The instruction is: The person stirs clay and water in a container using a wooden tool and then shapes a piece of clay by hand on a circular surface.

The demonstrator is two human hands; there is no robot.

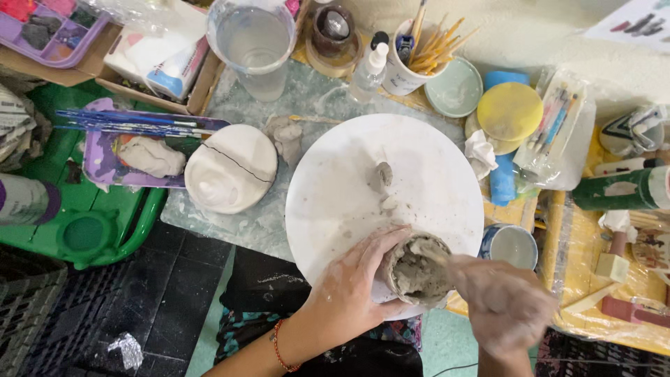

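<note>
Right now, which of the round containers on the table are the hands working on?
The small grey clay pot at the white round board's near edge: left hand cups it, right hand works inside. The clear plastic cup and white brush cup stand untouched.

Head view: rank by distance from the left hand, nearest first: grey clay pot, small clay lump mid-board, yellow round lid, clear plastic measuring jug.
1. Grey clay pot: cupped by the left hand, at the near edge of the round white board.
2. Small clay lump: at the board's centre.
3. Yellow round lid: up and to the right, off the board.
4. Clear plastic measuring jug: top of the frame, behind the board.
</note>
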